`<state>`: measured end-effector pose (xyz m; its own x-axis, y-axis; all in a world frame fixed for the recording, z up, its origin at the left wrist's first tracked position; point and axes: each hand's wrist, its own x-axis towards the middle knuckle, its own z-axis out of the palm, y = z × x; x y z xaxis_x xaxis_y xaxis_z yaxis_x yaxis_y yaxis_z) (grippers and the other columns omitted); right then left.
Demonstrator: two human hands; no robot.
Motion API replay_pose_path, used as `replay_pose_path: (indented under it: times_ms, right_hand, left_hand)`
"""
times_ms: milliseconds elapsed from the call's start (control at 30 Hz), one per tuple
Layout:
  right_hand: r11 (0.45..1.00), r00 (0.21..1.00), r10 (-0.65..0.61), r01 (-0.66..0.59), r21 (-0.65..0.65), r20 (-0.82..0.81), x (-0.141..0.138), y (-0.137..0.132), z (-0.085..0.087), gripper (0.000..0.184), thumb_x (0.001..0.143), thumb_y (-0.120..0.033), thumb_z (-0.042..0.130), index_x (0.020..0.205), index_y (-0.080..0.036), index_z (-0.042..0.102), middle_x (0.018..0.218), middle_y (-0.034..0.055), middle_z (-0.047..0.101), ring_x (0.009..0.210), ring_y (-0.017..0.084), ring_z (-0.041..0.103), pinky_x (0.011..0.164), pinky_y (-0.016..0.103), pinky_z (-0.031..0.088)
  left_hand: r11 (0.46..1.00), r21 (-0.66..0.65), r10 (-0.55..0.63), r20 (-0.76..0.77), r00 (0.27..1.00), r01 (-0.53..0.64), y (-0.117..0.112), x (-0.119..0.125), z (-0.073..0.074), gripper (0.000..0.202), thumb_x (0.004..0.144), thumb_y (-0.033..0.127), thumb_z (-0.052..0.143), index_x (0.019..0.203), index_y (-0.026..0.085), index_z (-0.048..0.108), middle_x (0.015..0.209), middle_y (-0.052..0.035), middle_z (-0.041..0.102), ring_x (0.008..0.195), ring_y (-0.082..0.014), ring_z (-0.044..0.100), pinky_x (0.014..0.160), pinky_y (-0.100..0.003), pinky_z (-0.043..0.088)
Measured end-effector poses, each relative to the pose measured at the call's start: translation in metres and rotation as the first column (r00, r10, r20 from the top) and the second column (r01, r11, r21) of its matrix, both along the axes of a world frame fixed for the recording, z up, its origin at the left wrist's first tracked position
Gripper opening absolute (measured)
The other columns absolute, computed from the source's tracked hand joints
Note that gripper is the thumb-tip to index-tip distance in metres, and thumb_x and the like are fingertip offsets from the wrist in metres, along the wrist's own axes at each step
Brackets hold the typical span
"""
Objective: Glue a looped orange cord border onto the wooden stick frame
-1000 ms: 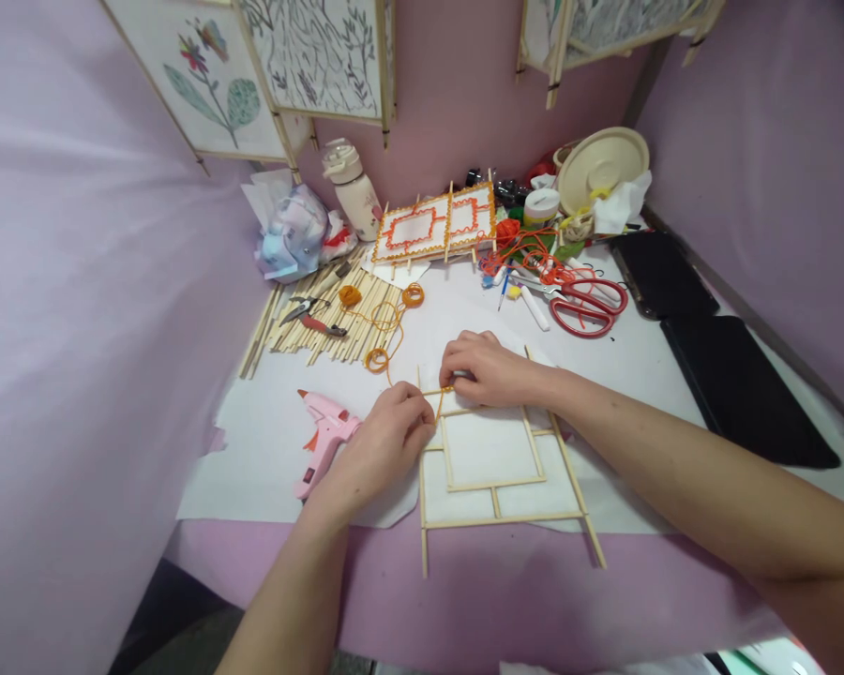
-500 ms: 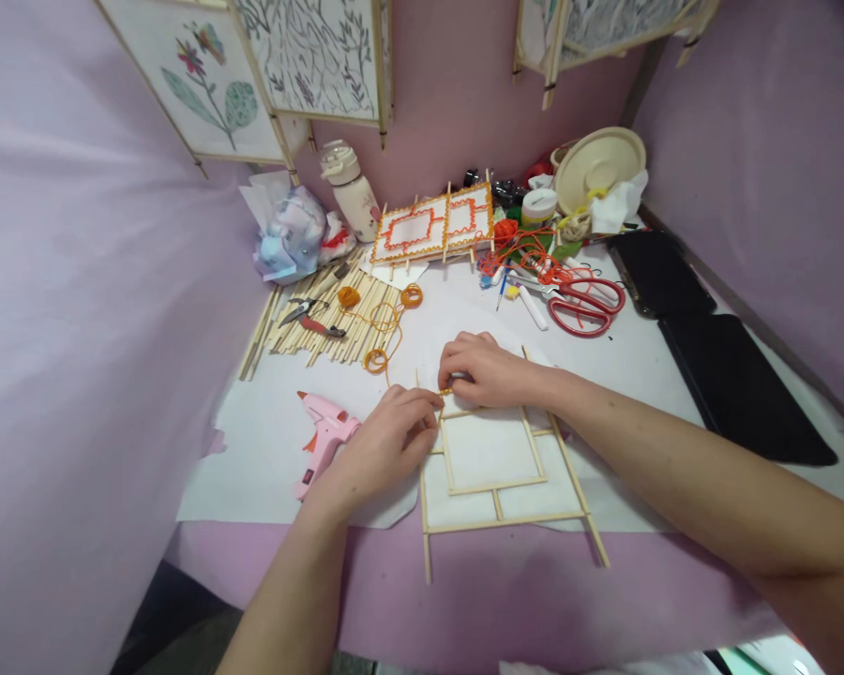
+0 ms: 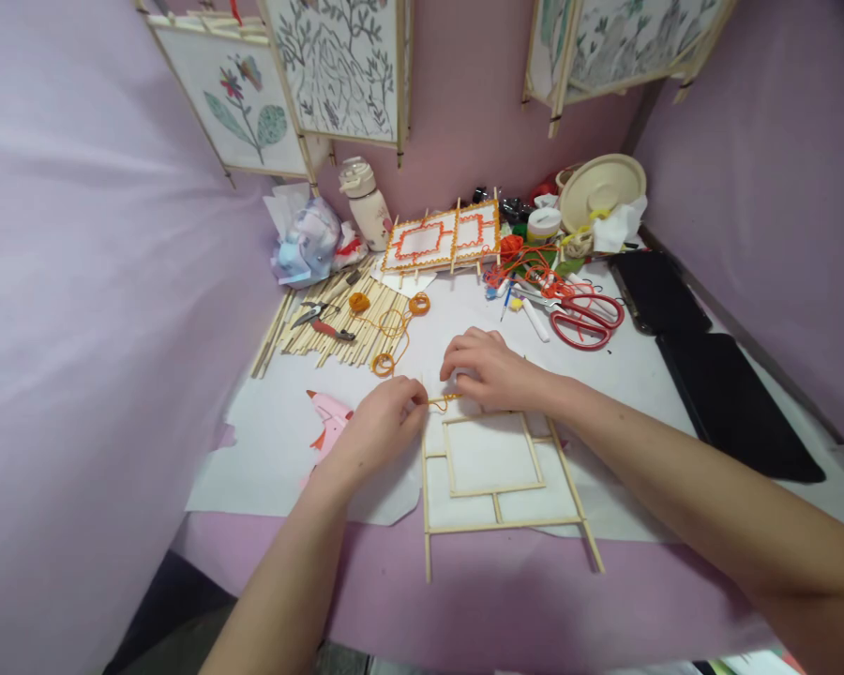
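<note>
A wooden stick frame (image 3: pixel 496 527) with white paper behind it lies flat in front of me, a smaller stick rectangle set inside. My left hand (image 3: pixel 394 412) is at the frame's far left corner, fingertips pinched on orange yarn (image 3: pixel 437 406). That yarn runs to the frame's far stick, where a short stretch of it lies along the wood. My right hand (image 3: pixel 489 370) hovers over the same stick with curled fingers, thumb and fingertips apart, holding nothing visible. Loops of the orange yarn (image 3: pixel 383 364) lie beyond my left hand. A pink glue gun (image 3: pixel 332 417) is partly hidden behind my left forearm.
Wooden sticks (image 3: pixel 352 328) with pruning shears (image 3: pixel 324 323) lie at the back left. Behind are a bottle (image 3: pixel 367 206) and a yarn-trimmed panel (image 3: pixel 422 239). Red-handled scissors (image 3: pixel 583 319) and two dark flat devices (image 3: pixel 738 403) are on the right. Painted lanterns (image 3: pixel 344 75) hang above.
My left hand has drawn back left from the far stick, pulling yarn with it. My right fingertips have lifted off the stick and parted. The view has shifted slightly.
</note>
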<state>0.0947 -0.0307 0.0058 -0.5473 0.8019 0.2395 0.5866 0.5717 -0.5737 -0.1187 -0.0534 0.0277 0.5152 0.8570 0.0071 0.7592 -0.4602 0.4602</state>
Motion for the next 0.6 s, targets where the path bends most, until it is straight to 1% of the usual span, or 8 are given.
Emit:
replay_pose_path:
  times_ms: [67,133,200,333,467,600]
  right_hand:
    - [1.000,0.999,-0.003,0.002,0.008,0.038,0.002,-0.007,0.005,0.024,0.080,-0.012,0.051,0.091,-0.021,0.070,0.100,0.0061,0.064,0.100,0.023,0.047,0.084,0.037,0.028]
    - [1.000,0.996,0.003,-0.004,0.018,0.089,0.003,-0.017,0.007,0.026,0.081,-0.012,0.051,0.094,-0.022,0.071,0.100,0.0066,0.063,0.099,0.023,0.047,0.082,0.036,0.028]
    - [0.999,0.992,0.000,-0.005,0.041,0.127,0.003,-0.029,0.004,0.029,0.083,-0.011,0.051,0.099,-0.024,0.071,0.101,0.0069,0.062,0.097,0.022,0.047,0.080,0.036,0.027]
    - [0.993,0.988,-0.040,0.023,0.116,0.152,0.000,-0.048,-0.008,0.030,0.086,-0.014,0.052,0.108,-0.025,0.068,0.102,0.0070,0.058,0.095,0.021,0.045,0.080,0.035,0.026]
    - [0.984,0.980,-0.054,0.019,0.178,0.190,-0.006,-0.055,-0.014,0.029,0.086,-0.014,0.052,0.109,-0.024,0.066,0.102,0.0070,0.057,0.095,0.021,0.043,0.080,0.036,0.026]
    - [0.980,0.973,-0.060,0.015,0.197,0.223,-0.009,-0.056,-0.016,0.027,0.087,-0.016,0.051,0.110,-0.023,0.065,0.100,0.0068,0.056,0.094,0.021,0.043,0.081,0.037,0.025]
  left_hand:
    - [0.999,-0.001,0.044,-0.039,0.998,-0.044,0.005,0.003,0.001,0.014,0.083,0.013,0.047,0.078,0.020,0.058,0.077,-0.0005,0.062,0.070,-0.0173,0.055,0.064,-0.029,0.039]
    - [0.998,-0.012,0.061,-0.053,0.997,-0.062,0.010,0.008,0.001,0.014,0.084,0.014,0.047,0.079,0.020,0.059,0.078,-0.0005,0.064,0.069,-0.0172,0.055,0.063,-0.029,0.038]
    - [0.998,-0.020,0.065,-0.050,0.997,-0.066,0.014,0.012,-0.001,0.012,0.084,0.015,0.048,0.080,0.020,0.059,0.078,-0.0007,0.065,0.070,-0.0175,0.056,0.063,-0.029,0.037]
    - [0.997,-0.020,0.078,-0.024,0.997,-0.078,0.017,0.018,-0.009,0.010,0.083,0.015,0.049,0.079,0.020,0.057,0.075,-0.0009,0.064,0.069,-0.0175,0.056,0.062,-0.029,0.036]
    - [0.995,-0.042,0.089,0.022,0.996,-0.088,0.019,0.017,-0.015,0.009,0.082,0.015,0.050,0.080,0.020,0.057,0.073,-0.0001,0.063,0.068,-0.0168,0.055,0.062,-0.028,0.036]
    - [0.994,-0.058,0.098,0.080,0.992,-0.093,0.021,0.015,-0.018,0.007,0.082,0.016,0.052,0.077,0.020,0.056,0.072,0.0010,0.061,0.066,-0.0158,0.054,0.061,-0.028,0.037]
